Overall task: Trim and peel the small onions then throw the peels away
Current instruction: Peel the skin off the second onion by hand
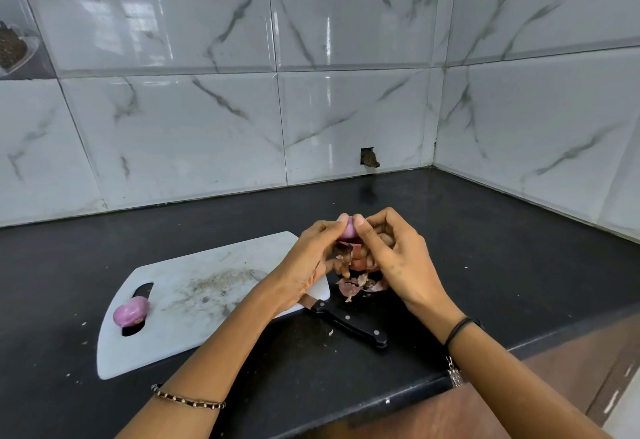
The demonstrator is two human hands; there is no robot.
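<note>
Peeling under way, close work here!
Black-handled kitchen knife [349, 324] lies nearest, a peeled purple onion [131, 312] rests on the white plastic chopping board [194, 300]. Beyond, left hand [311, 258] and right hand [394, 255] both pinch a small pink onion [348, 229] above papery reddish peels [360, 286]. Best strip downward so skins drop there.

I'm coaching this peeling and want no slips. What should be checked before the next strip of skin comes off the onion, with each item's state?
1. Held onion pinched by left hand and right hand: ok.
2. Knife out of both hands, lying at the cutting board edge: ok.
3. Loose peels piled on the counter below the hands: ok.
4. Peeled onion parked on the board near its handle slot: ok.
5. Skin left on the held onion: cannot tell, fingers hide most of it.
6. Bin for peels: cannot tell, none in view.
</note>
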